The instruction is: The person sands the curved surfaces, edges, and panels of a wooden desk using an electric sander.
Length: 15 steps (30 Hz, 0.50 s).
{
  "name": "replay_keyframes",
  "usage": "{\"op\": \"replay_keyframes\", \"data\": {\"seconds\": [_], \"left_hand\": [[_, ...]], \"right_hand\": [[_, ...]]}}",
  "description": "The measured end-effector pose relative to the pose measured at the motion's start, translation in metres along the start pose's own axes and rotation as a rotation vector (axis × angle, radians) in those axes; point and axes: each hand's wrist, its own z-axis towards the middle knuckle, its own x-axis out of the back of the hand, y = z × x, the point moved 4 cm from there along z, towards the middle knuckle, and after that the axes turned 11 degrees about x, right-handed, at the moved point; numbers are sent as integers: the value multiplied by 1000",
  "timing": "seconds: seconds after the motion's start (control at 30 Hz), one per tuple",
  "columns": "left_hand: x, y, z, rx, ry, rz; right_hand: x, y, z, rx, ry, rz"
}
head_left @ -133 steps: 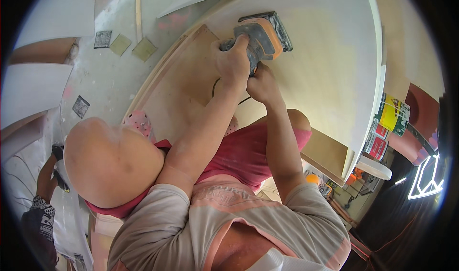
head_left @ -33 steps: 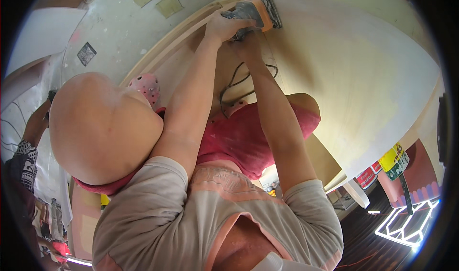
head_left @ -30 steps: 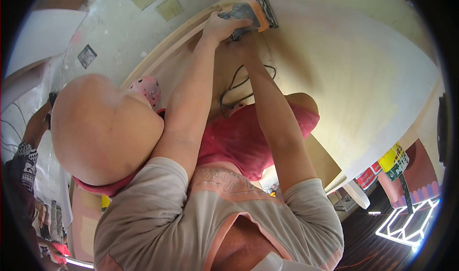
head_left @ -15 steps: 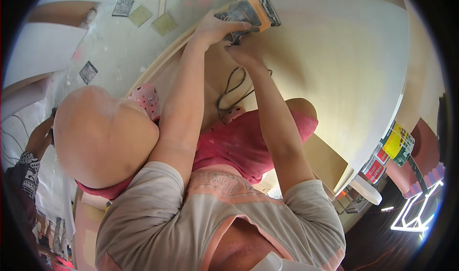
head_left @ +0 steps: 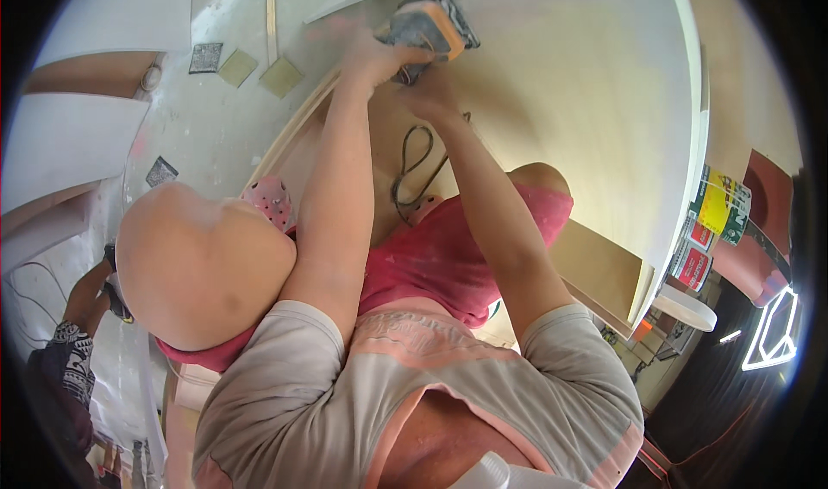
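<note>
Head view: orange-and-grey sander (head_left: 424,30) on pale panel (head_left: 586,92).
Left hand (head_left: 373,63): fingers curled around the sander's body.
Right hand (head_left: 431,101): at sander's rear; fingers blurred, closure unclear.

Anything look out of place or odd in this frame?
A thin dark cable lies in a loose loop close to a pink perforated shoe, a possible snag. One speckled grey square sits on the pale floor apart from three others. No clear spill shows.
</note>
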Motion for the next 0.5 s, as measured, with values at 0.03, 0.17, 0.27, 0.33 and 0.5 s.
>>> {"op": "replay_keyframes", "data": {"seconds": [0.03, 0.17, 0.27, 0.33, 0.5], "left_hand": [[1, -2, -3, -30, 86, -75], [-14, 9, -28, 84, 119, 96], [-20, 48, -69, 40, 131, 250], [-20, 73, -93, -140, 329, 418], [-58, 114, -145, -730, 596, 203]], "right_hand": [[-1, -5, 0, 149, 99, -13], [0, 18, -18, -92, -61, 93], [2, 26, -27, -31, 34, 206], [16, 1, -38, 121, 172, 229], [59, 5, -50, 196, 189, 295]]}}
